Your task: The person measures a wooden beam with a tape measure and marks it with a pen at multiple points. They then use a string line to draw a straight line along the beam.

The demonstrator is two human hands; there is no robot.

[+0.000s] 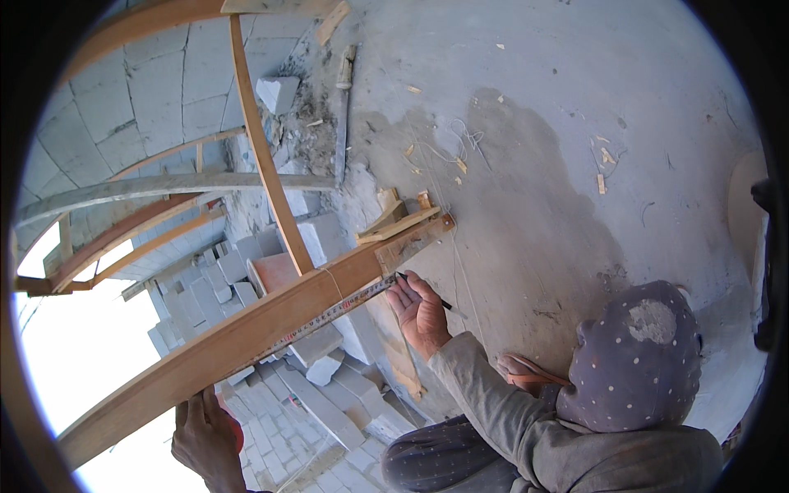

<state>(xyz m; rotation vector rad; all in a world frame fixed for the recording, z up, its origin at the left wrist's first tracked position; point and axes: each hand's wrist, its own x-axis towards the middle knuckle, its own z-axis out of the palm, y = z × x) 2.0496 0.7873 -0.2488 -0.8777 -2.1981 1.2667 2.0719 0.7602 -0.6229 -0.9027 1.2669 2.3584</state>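
Observation:
At the lower left, my left hand is closed around a tape measure with a red case, just under the edge of a long wooden beam. Most of the case is hidden behind my fingers. Its blade is drawn out along the beam's lower edge, up to the right. There a co-worker's hand meets the blade, with a dark pen or marker in its fingers. A thin string crosses the beam near that end. My right hand is out of view.
A crouching co-worker in a dotted head covering fills the lower right. Wood offcuts lie by the beam's far end. A handsaw or long-bladed tool rests on the concrete floor. Grey blocks are stacked below the beam; timber crosses behind.

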